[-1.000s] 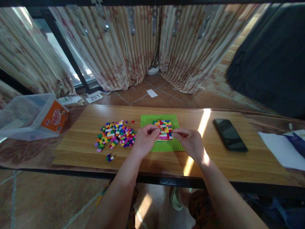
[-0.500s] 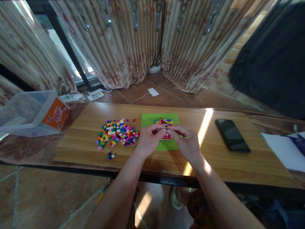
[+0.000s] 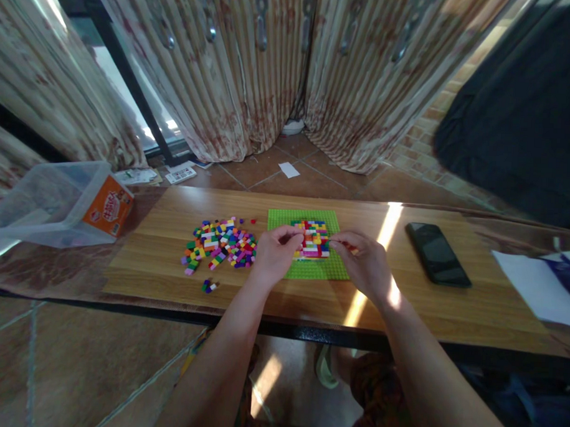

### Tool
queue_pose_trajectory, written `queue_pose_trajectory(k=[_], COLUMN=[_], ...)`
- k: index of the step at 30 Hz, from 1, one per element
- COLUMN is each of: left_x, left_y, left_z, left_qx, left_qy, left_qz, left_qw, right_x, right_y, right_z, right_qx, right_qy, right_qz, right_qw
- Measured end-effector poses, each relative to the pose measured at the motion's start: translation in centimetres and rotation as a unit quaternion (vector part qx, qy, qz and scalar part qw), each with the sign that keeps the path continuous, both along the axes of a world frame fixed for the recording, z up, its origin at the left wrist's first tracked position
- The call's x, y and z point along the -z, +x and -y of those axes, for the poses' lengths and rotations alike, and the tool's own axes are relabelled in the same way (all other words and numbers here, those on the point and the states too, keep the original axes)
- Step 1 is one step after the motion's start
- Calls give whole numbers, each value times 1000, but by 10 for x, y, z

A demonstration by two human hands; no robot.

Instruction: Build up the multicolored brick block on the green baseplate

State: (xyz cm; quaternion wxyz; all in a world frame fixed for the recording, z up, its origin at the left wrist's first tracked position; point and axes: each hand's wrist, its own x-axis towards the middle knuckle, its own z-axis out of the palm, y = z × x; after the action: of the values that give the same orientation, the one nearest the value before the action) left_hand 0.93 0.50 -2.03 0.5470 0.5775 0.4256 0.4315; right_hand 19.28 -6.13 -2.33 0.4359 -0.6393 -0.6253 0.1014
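Wooden tabletop (image 3: pixel 171 265): your left hand (image 3: pixel 275 255) and right hand (image 3: pixel 367 266), fingers pinched nearly closed (contents too small to tell), flank the brick patch (image 3: pixel 313 239) on the green baseplate (image 3: pixel 311 272). Bricks look light, rigid; grip their sides.

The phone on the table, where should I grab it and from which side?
The phone lies flat, face up, right of the green baseplate, with bare wood around it. Grip its two long edges near the middle, coming from above with the right hand, which is nearest. Being thin and flat, it probably needs fingertips hooked under one edge.
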Motion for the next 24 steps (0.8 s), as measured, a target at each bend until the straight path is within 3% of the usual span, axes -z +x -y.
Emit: queue_pose_trajectory(k=[12,17,21,24], left_x=[1,-1,0,2], left_y=[0,-1,-1,0], left_z=[1,2,1,1], left_qx=[15,16,19,18], left_qy=[-4,-6,-12,-12], left_qz=[-25,-24,-11,1], left_qw=[1000,1000,1000,1000], right_x=[8,16,23,24], right_y=[-8,-10,-11,-14], right_z=[-4,-8,-13,-15], right_qx=[3,51,54,47], right_qy=[-18,-70,-107,-110], right_qz=[32,-111,-295,-377], right_qw=[999,990,948,918])
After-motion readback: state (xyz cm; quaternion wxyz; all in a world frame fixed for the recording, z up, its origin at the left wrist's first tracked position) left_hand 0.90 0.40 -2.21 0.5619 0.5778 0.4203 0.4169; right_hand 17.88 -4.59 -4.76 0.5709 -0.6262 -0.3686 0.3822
